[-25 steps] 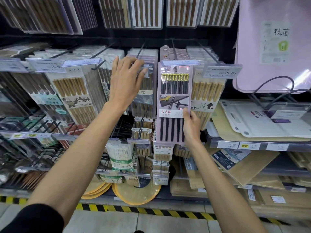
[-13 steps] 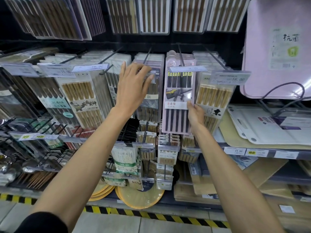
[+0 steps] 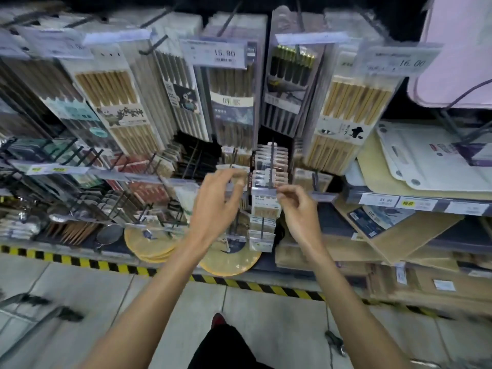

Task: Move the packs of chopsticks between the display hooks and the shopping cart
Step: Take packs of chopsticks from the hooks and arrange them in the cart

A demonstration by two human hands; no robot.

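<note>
At far left wooden packs of chopsticks (image 3: 119,113) hang on the display hooks (image 3: 157,46). Next hangs one behind the 15.90 price tag (image 3: 225,53), then the dark chopsticks pack (image 3: 288,83) on its own hook, then a pale wooden pack (image 3: 346,115). Below, our left hand (image 3: 213,206) hovers with fingers loosely bent and spread, gripping nothing. Just beside it small packs (image 3: 266,206) hang in a row on a lower hook (image 3: 271,161). Our right hand (image 3: 298,209) curls its fingers, thumb and forefinger together at that row's front tag; through the blur we cannot tell whether they pinch it. White cutting boards (image 3: 426,161) lie at right
</note>
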